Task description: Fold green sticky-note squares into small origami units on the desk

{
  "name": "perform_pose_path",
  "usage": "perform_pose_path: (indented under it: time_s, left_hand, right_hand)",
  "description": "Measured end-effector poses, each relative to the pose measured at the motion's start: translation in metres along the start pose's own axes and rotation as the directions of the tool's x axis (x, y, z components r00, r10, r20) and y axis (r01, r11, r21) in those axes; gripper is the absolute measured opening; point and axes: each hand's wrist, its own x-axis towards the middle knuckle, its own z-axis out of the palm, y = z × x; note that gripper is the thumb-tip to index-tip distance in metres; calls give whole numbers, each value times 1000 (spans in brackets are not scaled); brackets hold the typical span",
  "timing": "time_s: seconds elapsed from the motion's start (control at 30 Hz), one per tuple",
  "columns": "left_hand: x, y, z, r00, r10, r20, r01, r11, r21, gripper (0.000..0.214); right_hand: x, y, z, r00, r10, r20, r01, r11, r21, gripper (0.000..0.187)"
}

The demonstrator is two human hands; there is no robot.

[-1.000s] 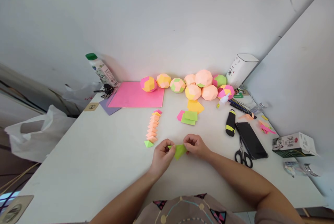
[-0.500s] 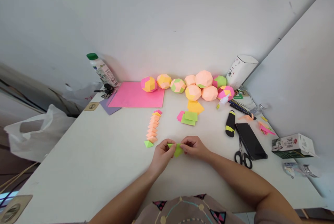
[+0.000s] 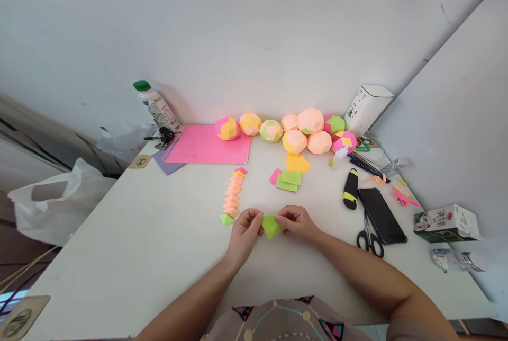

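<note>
Between my hands is a folded piece of green paper (image 3: 271,227), its point turned toward me. My left hand (image 3: 246,231) pinches its left corner between thumb and fingers. My right hand (image 3: 298,223) grips the right side the same way. Just left of my left hand, a row of folded paper pieces (image 3: 233,191), mostly peach, runs away from me, with a green folded piece (image 3: 226,219) at its near end. Beyond my hands lie green paper sheets (image 3: 291,177) partly over a pink sheet (image 3: 274,176). An orange sheet (image 3: 297,162) lies farther back.
Several faceted paper balls (image 3: 310,120) line the wall. A pink board (image 3: 206,145) and a bottle (image 3: 157,105) are at back left. On the right are a black-and-yellow cutter (image 3: 351,189), scissors (image 3: 370,240), a phone (image 3: 382,215) and a milk carton (image 3: 446,222).
The green paper has turned so more of its face shows below my fingers. My left hand has shifted slightly left, to the paper's corner; my right hand has barely moved.
</note>
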Motion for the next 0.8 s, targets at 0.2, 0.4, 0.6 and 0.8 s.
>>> perform_pose_path:
  time_s: [0.2, 0.4, 0.6, 0.8]
  left_hand:
    - [2, -4, 3, 998, -36, 42, 38, 998, -43, 31]
    - [3, -6, 0, 1000, -28, 10, 28, 999, -37, 32]
    - [2, -4, -2, 999, 4, -51, -5, 999, -36, 32]
    - [1, -6, -1, 1000, 20, -11, -21, 999, -46, 30]
  right_hand:
    - [0, 0, 2, 1000, -3, 5, 3, 999, 48, 24]
    - [0, 3, 0, 998, -62, 13, 63, 997, -41, 22]
    - [0, 4, 2, 994, -106, 36, 108, 991, -75, 23]
    - [2, 3, 1, 992, -107, 60, 107, 994, 17, 20]
